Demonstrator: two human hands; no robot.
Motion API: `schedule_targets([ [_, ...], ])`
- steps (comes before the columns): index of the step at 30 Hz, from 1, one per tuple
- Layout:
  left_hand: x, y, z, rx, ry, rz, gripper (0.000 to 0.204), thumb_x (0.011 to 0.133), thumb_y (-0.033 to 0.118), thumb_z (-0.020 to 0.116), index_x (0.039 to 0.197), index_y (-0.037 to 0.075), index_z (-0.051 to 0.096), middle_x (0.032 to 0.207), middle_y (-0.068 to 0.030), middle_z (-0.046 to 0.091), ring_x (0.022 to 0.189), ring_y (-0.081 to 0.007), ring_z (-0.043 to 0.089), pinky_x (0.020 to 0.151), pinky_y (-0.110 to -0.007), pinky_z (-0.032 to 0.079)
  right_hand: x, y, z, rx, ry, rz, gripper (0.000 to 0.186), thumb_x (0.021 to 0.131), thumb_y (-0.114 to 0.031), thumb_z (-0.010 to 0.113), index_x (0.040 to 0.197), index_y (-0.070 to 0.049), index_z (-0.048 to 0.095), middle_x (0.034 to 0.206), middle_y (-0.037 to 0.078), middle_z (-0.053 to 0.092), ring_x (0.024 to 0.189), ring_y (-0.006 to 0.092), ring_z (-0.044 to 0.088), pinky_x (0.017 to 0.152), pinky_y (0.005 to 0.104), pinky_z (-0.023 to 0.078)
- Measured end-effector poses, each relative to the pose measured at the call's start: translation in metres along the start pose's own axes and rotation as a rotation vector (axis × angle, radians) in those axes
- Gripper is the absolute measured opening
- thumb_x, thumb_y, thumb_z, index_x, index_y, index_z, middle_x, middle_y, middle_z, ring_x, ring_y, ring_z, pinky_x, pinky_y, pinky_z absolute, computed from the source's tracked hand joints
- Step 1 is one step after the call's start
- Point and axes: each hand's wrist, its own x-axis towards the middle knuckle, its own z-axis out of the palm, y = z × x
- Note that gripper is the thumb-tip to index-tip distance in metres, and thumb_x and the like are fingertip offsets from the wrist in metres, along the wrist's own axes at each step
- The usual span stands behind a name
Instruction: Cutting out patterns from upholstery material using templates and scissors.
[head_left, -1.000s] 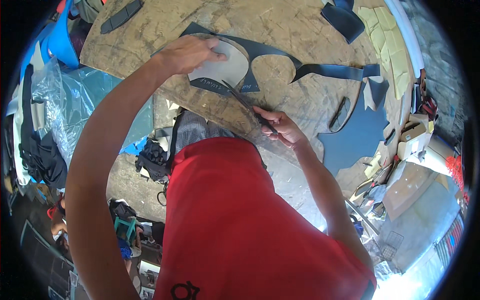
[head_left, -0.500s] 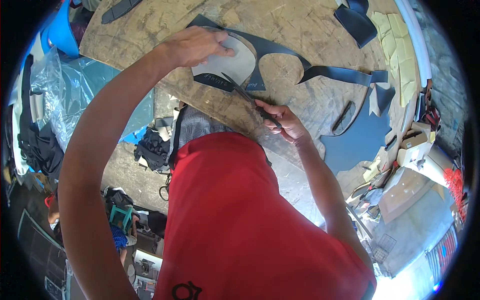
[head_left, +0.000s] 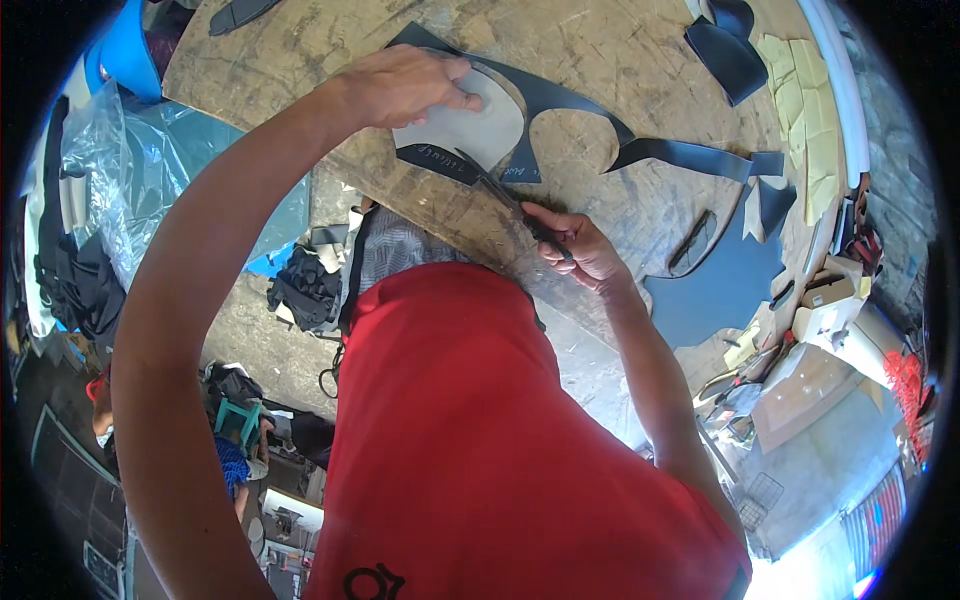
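My left hand [head_left: 412,85] is closed on a rounded white pattern piece [head_left: 490,130], thumb on its upper face; some fingertips are hidden. The pattern lies over dark blue sheet material [head_left: 436,160], which shows along its near edge with pale handwriting. In my right hand [head_left: 578,248] is a pair of dark scissors [head_left: 508,198], my fingers closed round the handles. The blades point up and left, and their tips meet the near edge of the sheet and pattern. A cut-out remnant [head_left: 570,98] of the same sheet curves away to the right.
The worn wooden table [head_left: 330,40] has its near edge by my waist. To the right lie a larger blue sheet [head_left: 715,295], dark eyeglasses [head_left: 692,242], folded dark pieces [head_left: 727,60] and yellowish sheets [head_left: 800,110]. Clear plastic [head_left: 130,190] is at left. A person [head_left: 235,470] is behind, lower left.
The view has shifted a little, so the table things sit slightly further right. My right hand has moved slightly right with the scissors. My left hand keeps its hold on the pattern.
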Motion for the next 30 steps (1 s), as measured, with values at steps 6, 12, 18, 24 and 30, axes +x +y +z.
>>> schedule_targets([
  [6,0.002,-0.006,0.005,-0.039,0.039,0.032,0.066,0.074,-0.003,0.080,0.132,0.025,0.065,0.106,-0.0037,0.055,0.096,-0.0263,0.065,0.091,-0.038,0.055,0.008,-0.021,-0.014,-0.125,0.030,0.056,0.066,0.086,0.008,0.063,0.150,-0.001,0.053,0.080,0.008,0.061,0.060,0.0077,0.039,0.048,0.0193,0.024],
  [12,0.003,-0.004,-0.003,-0.054,-0.032,-0.009,0.068,0.074,-0.003,0.079,0.134,0.025,0.063,0.106,-0.0015,0.055,0.094,-0.0244,0.065,0.091,-0.039,0.054,0.024,-0.037,-0.007,-0.089,-0.001,0.107,0.072,0.083,0.016,0.058,0.151,-0.005,0.052,0.073,0.005,0.056,0.058,0.0075,0.035,0.047,0.0185,0.021],
  [18,0.003,-0.007,-0.001,-0.064,-0.014,0.016,0.066,0.074,-0.002,0.079,0.133,0.026,0.065,0.107,-0.0018,0.057,0.094,-0.0252,0.066,0.090,-0.038,0.055,0.026,-0.055,-0.005,-0.241,-0.022,0.141,0.072,0.081,0.016,0.058,0.150,-0.005,0.053,0.071,0.003,0.054,0.057,0.0065,0.033,0.046,0.0185,0.019],
  [24,0.004,-0.010,0.000,-0.067,-0.010,0.038,0.066,0.074,0.000,0.080,0.133,0.026,0.067,0.109,-0.0026,0.059,0.093,-0.0259,0.066,0.089,-0.037,0.055,0.046,-0.075,0.004,-0.220,-0.080,0.172,0.064,0.083,0.011,0.066,0.146,-0.003,0.058,0.075,0.001,0.062,0.056,0.0029,0.038,0.047,0.0162,0.023],
  [30,0.005,-0.014,0.005,-0.052,0.020,0.059,0.066,0.074,0.001,0.081,0.132,0.027,0.067,0.109,-0.0027,0.059,0.091,-0.0266,0.066,0.087,-0.038,0.056,0.052,-0.088,0.014,-0.419,-0.076,0.159,0.059,0.084,0.008,0.072,0.141,-0.003,0.063,0.078,-0.003,0.064,0.055,0.0006,0.038,0.047,0.0150,0.025],
])
